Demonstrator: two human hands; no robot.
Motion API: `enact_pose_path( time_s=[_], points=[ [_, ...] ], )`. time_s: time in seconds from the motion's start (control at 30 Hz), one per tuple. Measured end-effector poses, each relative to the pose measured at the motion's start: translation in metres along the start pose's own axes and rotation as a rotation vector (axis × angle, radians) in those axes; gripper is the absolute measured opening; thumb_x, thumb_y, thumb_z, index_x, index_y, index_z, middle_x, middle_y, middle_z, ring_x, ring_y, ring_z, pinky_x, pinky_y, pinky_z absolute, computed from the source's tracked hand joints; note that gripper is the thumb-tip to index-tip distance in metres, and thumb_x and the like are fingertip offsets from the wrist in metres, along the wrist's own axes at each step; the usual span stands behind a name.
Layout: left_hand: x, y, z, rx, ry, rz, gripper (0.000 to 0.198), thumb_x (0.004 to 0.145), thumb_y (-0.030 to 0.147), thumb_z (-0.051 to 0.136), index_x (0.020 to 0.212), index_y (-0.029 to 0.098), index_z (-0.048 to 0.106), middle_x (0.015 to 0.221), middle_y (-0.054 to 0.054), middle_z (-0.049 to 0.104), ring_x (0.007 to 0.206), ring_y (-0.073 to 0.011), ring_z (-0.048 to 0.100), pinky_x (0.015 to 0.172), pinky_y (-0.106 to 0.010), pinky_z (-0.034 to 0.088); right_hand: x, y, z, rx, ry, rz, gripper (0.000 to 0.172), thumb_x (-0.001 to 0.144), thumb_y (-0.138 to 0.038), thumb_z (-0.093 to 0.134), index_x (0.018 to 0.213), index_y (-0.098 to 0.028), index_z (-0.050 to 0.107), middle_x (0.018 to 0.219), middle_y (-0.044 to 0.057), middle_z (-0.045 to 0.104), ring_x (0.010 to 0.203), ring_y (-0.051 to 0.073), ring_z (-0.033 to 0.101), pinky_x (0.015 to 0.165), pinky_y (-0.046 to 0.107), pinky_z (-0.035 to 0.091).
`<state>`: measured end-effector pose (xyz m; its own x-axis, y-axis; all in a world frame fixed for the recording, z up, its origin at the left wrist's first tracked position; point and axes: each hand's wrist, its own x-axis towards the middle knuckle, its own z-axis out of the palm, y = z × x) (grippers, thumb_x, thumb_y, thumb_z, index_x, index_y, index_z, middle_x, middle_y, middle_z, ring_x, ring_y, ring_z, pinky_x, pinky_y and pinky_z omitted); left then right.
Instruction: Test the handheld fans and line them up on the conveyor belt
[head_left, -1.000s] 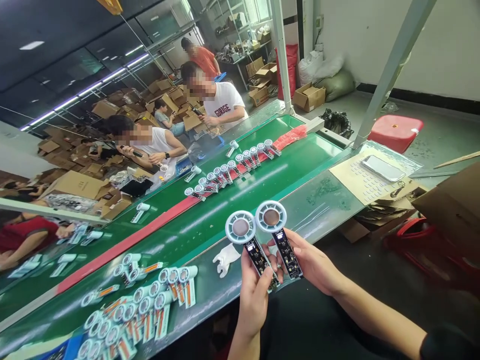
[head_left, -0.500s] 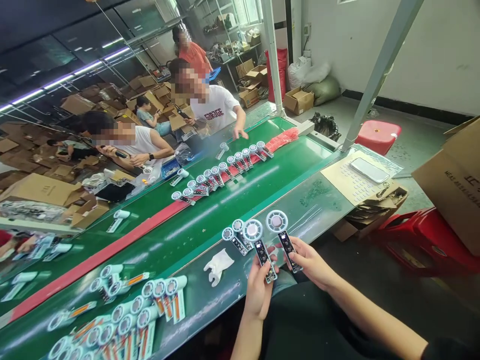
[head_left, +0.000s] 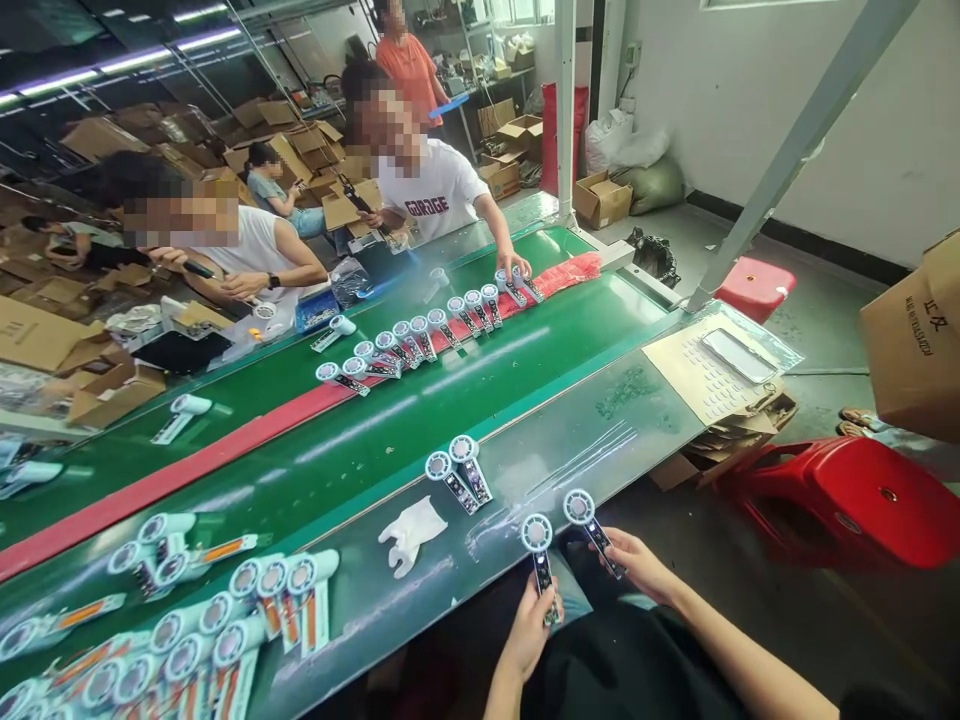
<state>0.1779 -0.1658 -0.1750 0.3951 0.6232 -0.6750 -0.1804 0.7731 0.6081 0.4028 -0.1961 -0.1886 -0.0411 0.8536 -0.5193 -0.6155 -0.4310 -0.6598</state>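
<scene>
My left hand point(head_left: 534, 625) is closed round the dark circuit-board handle of a small white ring-headed unit point(head_left: 538, 535). My right hand point(head_left: 636, 565) grips a second, matching unit point(head_left: 581, 508) the same way. Both are held upright near my lap, just off the near edge of the workbench point(head_left: 645, 400). Two more of these units point(head_left: 457, 470) lie side by side on the bench ahead of my hands. A crumpled white glove point(head_left: 409, 533) lies to their left.
A green conveyor belt point(head_left: 525, 355) with a red strip carries a row of units point(head_left: 420, 345); a person in a white shirt touches its far end. Finished white units point(head_left: 225, 610) pile at the near left. A phone point(head_left: 739, 355) lies on cardboard; red stools point(head_left: 840, 500) and a box point(head_left: 911, 330) stand right.
My hands have dropped with the two units from above the bench to near my lap. The view tilted, showing two units on the bench. The person in white has reached onto the belt.
</scene>
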Motion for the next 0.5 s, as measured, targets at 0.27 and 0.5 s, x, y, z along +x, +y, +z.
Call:
enact_pose_path(
  time_s=[0.27,0.5],
  points=[
    [0.005,-0.017,-0.019,0.029,0.04,0.036,0.059,0.067,0.054,0.08,0.109,0.021,0.056,0.084,0.0,0.052,0.065,-0.0094,0.046,0.065,-0.028,0.038,0.008,0.012,-0.007,-0.066,-0.106,0.003,0.051,0.066,-0.052,0.081,0.102,-0.018,0.071,0.089,0.007,0.067,0.066,0.013,0.051,0.061,0.026,0.036],
    [-0.044,0.086,-0.003,0.337,0.143,0.416,0.043,0.082,0.049,0.067,0.114,0.022,0.056,0.094,-0.004,0.061,0.075,-0.0144,0.056,0.076,-0.032,0.048,-0.022,-0.067,0.024,-0.265,0.022,-0.359,0.051,0.084,-0.05,0.066,0.128,-0.025,0.056,0.098,0.005,0.063,0.074,0.016,0.055,0.067,0.03,0.045]
  ],
)
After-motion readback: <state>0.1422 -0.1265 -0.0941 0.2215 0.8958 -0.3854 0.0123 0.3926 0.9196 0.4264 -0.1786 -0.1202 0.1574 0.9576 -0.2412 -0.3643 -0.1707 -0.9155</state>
